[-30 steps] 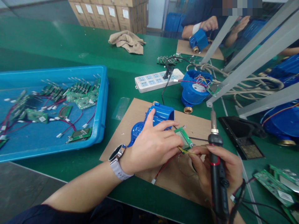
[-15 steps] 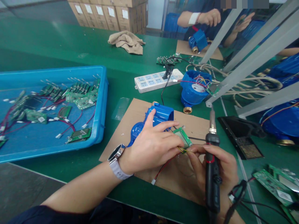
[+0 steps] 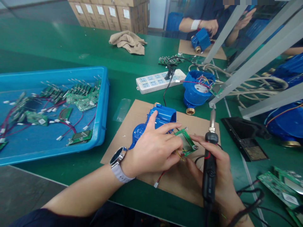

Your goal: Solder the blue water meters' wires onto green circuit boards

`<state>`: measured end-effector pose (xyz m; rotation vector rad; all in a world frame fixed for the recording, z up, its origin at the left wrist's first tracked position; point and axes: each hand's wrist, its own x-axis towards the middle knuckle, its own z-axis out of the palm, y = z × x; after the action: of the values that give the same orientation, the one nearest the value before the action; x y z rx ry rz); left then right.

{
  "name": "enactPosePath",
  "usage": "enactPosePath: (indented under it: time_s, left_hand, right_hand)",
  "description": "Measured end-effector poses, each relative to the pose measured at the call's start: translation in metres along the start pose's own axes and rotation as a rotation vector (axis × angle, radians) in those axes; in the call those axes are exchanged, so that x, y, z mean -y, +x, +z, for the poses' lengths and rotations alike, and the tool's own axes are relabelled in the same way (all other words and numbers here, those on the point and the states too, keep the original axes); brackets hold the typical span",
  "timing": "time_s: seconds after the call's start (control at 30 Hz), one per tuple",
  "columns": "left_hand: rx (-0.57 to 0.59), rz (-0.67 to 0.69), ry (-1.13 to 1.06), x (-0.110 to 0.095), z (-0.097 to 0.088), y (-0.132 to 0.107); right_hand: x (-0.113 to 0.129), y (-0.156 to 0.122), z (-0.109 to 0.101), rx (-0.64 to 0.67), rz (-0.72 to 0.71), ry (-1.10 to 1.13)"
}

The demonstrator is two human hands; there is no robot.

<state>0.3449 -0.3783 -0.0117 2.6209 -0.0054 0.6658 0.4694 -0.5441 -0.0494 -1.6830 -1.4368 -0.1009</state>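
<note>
My left hand [image 3: 153, 149], with a watch on its wrist, pinches a small green circuit board [image 3: 187, 142] and its thin wires above a sheet of cardboard [image 3: 132, 126]. A blue meter housing [image 3: 157, 121] lies on the cardboard just behind that hand. My right hand [image 3: 219, 176] is closed round a black and red soldering iron [image 3: 209, 164], whose tip points up and away, and its fingertips touch the board's right edge. A red wire with a white plug [image 3: 159, 181] trails from the board toward me.
A blue tray [image 3: 103, 104] of several wired circuit boards sits at left. Behind are a white power strip [image 3: 161, 81], an open blue meter [image 3: 197, 91], a black iron stand [image 3: 246, 137] and grey frame bars [image 3: 260, 60]. Another person handles a blue housing [image 3: 201, 39] at the far side.
My right hand with the soldering iron has shifted left and forward, closer to the board. The board has tilted slightly in my left fingers. The other person's hands have moved over their housing.
</note>
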Motion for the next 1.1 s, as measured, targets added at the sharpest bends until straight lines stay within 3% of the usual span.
enactPosePath:
  time_s: [0.13, 0.5, 0.67, 1.1]
  left_hand:
    - [-0.013, 0.013, 0.045, 0.0, 0.003, -0.001]
    - [-0.008, 0.023, 0.184, -0.002, 0.008, -0.001]
    - [0.024, 0.019, 0.199, -0.001, 0.009, -0.001]
    - [0.045, 0.004, 0.221, -0.002, 0.009, 0.0]
  right_hand:
    - [-0.004, -0.002, -0.001, 0.033, 0.039, -0.018]
    - [0.004, 0.0, 0.013, -0.046, 0.127, -0.117]
    - [0.005, -0.001, 0.005, 0.003, 0.111, -0.143]
    - [0.015, -0.004, -0.019, -0.152, 0.113, -0.133]
